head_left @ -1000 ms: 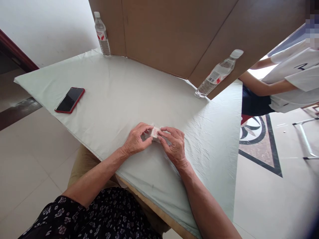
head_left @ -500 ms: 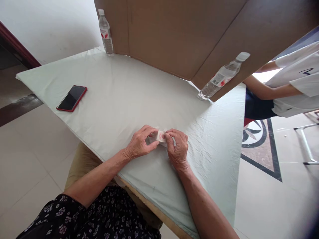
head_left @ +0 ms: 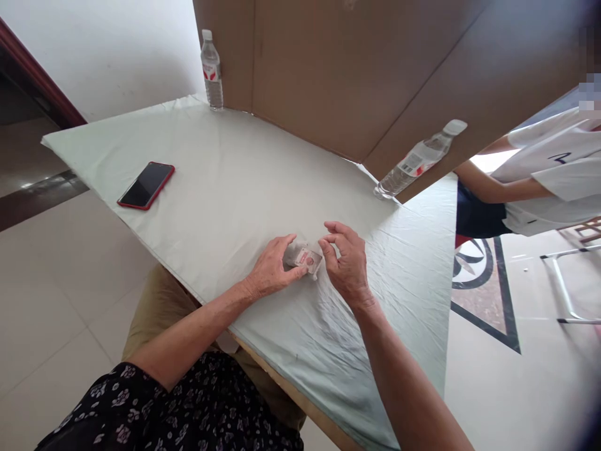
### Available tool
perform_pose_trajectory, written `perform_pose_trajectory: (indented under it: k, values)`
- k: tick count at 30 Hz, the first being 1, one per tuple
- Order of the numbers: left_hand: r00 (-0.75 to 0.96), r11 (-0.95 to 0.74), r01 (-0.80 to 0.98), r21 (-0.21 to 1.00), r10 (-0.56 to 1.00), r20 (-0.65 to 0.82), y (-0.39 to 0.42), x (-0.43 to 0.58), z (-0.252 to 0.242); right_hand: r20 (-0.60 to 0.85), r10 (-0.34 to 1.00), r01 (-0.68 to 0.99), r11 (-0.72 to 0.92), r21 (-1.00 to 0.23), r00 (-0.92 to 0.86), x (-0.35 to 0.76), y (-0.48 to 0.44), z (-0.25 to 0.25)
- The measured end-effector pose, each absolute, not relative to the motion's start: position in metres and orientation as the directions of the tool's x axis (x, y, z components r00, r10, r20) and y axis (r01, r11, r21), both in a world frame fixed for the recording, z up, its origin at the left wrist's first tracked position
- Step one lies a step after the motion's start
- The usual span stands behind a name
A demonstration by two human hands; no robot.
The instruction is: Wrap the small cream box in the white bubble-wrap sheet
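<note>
A small white packet (head_left: 308, 259) with red print and a round mark lies near the table's front edge, with crinkled clear plastic around it. My left hand (head_left: 275, 268) holds it from the left, thumb on its near edge and fingers curved round the far side. Just to the right of the packet and apart from it is my right hand (head_left: 346, 260). Its thumb and index fingertips are pinched together, while the middle finger is stretched out above them. Anything between those tips is too small to make out.
A pale green cloth (head_left: 225, 188) covers the table. On the left lies a phone in a red case (head_left: 146, 185). Water bottles (head_left: 213, 72) stand against the brown cardboard panel (head_left: 328, 75), one at each side. Beyond its right edge, a person in a white shirt (head_left: 554, 169) sits.
My right hand has come off the packet and moved right and slightly up. More of the packet's printed face shows. My left hand stays at it. The view has shifted a little.
</note>
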State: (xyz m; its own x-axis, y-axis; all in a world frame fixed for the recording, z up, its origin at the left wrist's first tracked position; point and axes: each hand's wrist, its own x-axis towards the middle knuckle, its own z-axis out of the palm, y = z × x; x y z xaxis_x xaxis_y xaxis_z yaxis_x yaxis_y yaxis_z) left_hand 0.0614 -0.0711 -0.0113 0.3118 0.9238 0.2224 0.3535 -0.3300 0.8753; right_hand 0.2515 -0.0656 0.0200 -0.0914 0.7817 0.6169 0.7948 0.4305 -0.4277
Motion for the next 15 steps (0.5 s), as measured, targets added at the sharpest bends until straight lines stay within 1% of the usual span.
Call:
perform_pose_trajectory:
  k: [5,8,11,15]
  values:
    - [0.327,-0.289,0.307,0.907,0.927,0.185,-0.069,0.061,-0.013,0.581,0.802,0.793,0.440,-0.421,-0.136,0.255,-0.042,0.047]
    - [0.362,-0.298,0.279,0.913,0.913,0.187,-0.067,0.060,-0.014,0.577,0.804,0.785,0.448,-0.428,-0.145,0.253,-0.030,0.056]
    - [0.389,-0.305,0.241,0.921,0.900,0.196,-0.067,0.059,-0.014,0.573,0.809,0.769,0.447,-0.457,-0.130,0.251,-0.013,0.059]
    - [0.382,-0.264,0.200,0.944,0.908,0.173,-0.069,0.058,-0.008,0.556,0.824,0.739,0.441,-0.508,-0.109,0.254,0.014,0.059]
